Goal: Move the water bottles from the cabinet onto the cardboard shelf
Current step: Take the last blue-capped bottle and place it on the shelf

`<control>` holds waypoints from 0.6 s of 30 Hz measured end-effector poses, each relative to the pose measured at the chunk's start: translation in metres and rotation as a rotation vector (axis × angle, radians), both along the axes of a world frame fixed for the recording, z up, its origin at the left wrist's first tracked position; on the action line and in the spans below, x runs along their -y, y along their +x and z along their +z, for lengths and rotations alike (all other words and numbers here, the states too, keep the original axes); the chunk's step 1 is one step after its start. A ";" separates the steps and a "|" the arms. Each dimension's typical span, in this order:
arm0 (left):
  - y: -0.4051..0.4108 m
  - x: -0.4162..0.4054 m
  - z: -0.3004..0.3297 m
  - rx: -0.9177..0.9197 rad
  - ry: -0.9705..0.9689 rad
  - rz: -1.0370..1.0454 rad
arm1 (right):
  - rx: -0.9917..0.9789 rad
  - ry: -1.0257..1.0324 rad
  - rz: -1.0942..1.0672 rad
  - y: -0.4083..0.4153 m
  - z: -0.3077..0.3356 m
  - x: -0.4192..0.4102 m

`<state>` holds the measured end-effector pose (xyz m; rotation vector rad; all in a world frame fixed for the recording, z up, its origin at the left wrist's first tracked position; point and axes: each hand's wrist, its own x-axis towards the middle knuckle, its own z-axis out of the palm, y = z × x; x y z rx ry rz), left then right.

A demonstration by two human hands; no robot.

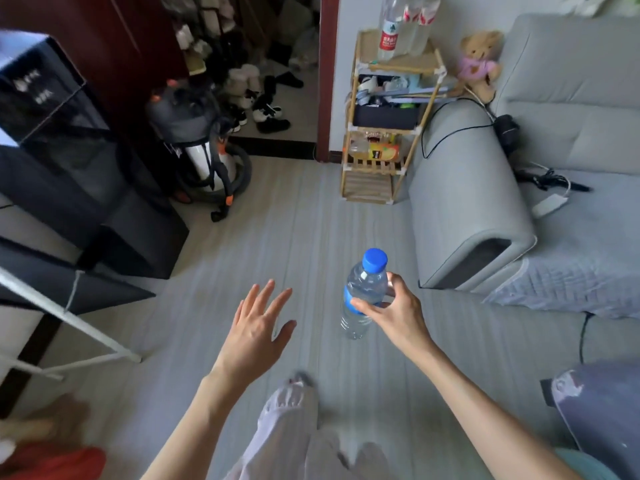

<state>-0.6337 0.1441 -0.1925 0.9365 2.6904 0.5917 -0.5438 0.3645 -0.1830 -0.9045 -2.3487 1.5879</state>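
Observation:
My right hand (394,311) grips a clear water bottle (363,289) with a blue cap and blue label around its middle, holding it upright above the floor. My left hand (258,323) hovers beside it with fingers spread, holding nothing. Straight ahead stands the tiered cardboard shelf (433,69) between the door frame and the sofa. On its top tier stand several clear bottles (403,26) with red labels. The black cabinet (65,133) is at the left.
A grey sofa (485,202) with a teddy bear (479,60) and cables lies right of the shelf. A vacuum cleaner (201,147) stands left of the doorway, shoes behind it. A white rack leg (69,320) crosses the left foreground. Grey floor stretches between me and the shelf.

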 end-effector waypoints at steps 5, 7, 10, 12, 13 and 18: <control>-0.113 -0.071 -0.018 0.059 -0.007 -0.023 | 0.047 0.020 -0.030 -0.105 -0.013 -0.073; -0.170 -0.106 -0.014 0.058 0.013 -0.032 | 0.060 0.027 -0.044 -0.153 -0.013 -0.106; -0.250 -0.160 0.001 0.021 0.049 -0.050 | 0.044 0.047 -0.060 -0.220 -0.001 -0.154; -0.296 -0.198 0.012 -0.003 0.056 -0.088 | 0.005 0.056 -0.092 -0.260 0.011 -0.187; -0.315 -0.216 0.016 -0.011 0.053 -0.104 | -0.011 0.058 -0.108 -0.277 0.015 -0.203; -0.385 -0.303 0.019 0.013 0.041 -0.168 | -0.099 0.037 -0.178 -0.352 0.029 -0.295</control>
